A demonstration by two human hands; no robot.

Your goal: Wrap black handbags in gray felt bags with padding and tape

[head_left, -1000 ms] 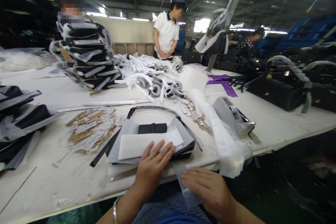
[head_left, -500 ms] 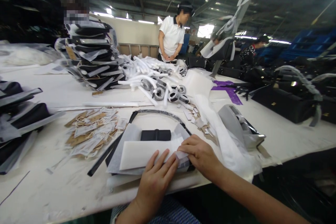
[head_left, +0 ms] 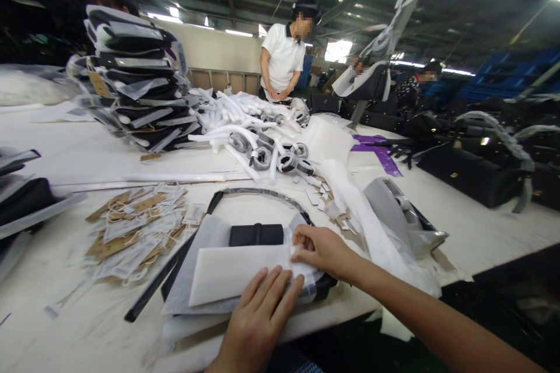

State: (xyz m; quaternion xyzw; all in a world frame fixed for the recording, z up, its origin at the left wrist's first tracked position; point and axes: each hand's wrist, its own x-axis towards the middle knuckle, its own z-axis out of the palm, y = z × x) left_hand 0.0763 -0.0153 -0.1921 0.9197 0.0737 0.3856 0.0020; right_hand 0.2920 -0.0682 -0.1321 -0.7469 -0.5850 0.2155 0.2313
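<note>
A black handbag (head_left: 330, 285) lies in front of me, mostly hidden under white tissue paper (head_left: 186, 280). Its strap (head_left: 266, 191), wrapped in clear film, loops away from me. A closed black flap or tab (head_left: 256, 235) shows above a white foam sheet (head_left: 223, 271). My left hand (head_left: 262, 312) rests on the foam sheet's lower edge, fingers outstretched. At the sheet's right end, my right hand (head_left: 317, 250) has its fingers curled into a pinch; what is between them is hidden. Clear plastic (head_left: 310, 290) shows just below my right hand.
Paper tags with strings (head_left: 135, 233) are heaped at the left. Beyond stand a stack of wrapped black bags (head_left: 135, 87) and a pile of white tubes and rolled straps (head_left: 245, 122). A grey bag (head_left: 389, 210) sits right. A person (head_left: 284, 58) stands across the table.
My right hand has shifted up and slightly left along the foam sheet's right end, off the clear plastic it was touching. My left hand stays flat on the sheet. The camera view has shifted slightly.
</note>
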